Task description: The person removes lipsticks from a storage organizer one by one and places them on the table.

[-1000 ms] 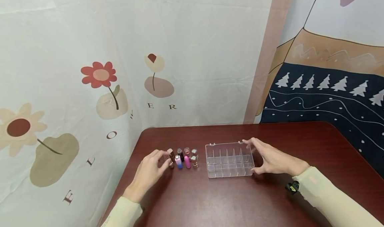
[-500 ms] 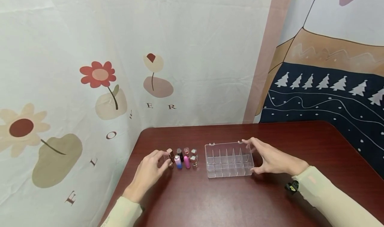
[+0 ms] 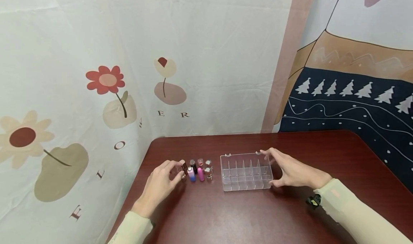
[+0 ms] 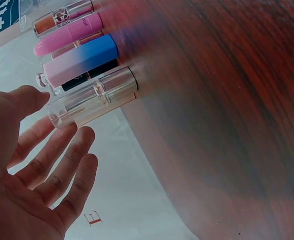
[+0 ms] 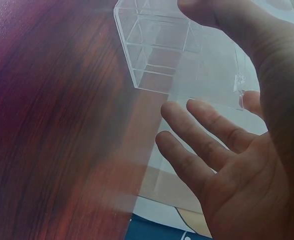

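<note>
Several upright lipstick tubes stand in two short rows left of a clear divided box (image 3: 246,182). My left hand (image 3: 159,181) is at the left end of the rows, thumb and fingers spread beside a clear-cased tube (image 4: 94,97). In the left wrist view its fingertips are right at that tube's top end. Next to it are a pink-to-blue tube (image 3: 191,175) and a bright pink tube (image 3: 201,174). My right hand (image 3: 292,168) spans the box's right end, thumb near the front corner and index finger by the back corner. The other fingers extend loosely.
A dark red wooden table (image 3: 248,219) carries everything. Behind it hangs a pale cloth (image 3: 219,75) with printed flowers. To the right is a dark blue panel (image 3: 342,109) with white trees. A dark band (image 3: 313,201) sits at my right wrist.
The head view shifts very slightly between the earlier frames. Both hands, the tubes and the box keep their places.
</note>
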